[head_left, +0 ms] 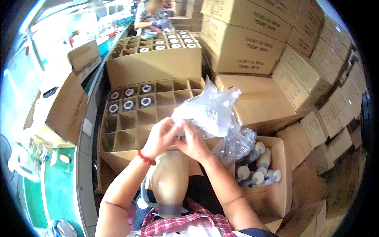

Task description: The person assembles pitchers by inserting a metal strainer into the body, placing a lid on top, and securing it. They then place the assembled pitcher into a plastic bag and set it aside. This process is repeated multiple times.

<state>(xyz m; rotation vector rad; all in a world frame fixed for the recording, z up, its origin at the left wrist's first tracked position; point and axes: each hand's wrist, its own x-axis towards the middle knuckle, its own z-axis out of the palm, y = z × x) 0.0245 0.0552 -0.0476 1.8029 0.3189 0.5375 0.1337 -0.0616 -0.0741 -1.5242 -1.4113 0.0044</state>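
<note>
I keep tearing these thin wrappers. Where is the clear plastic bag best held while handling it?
Probably at its lower gathered end, from below, where both hands pinch it now. The clear plastic bag billows loose and crinkled above, offering nothing firm there.

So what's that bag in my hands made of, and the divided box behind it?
The bag looks like thin clear plastic film: glossy, crinkled, see-through. The divided box looks like matte brown corrugated cardboard, with slotted partitions forming cells. Both hands pinch the bag.
</note>
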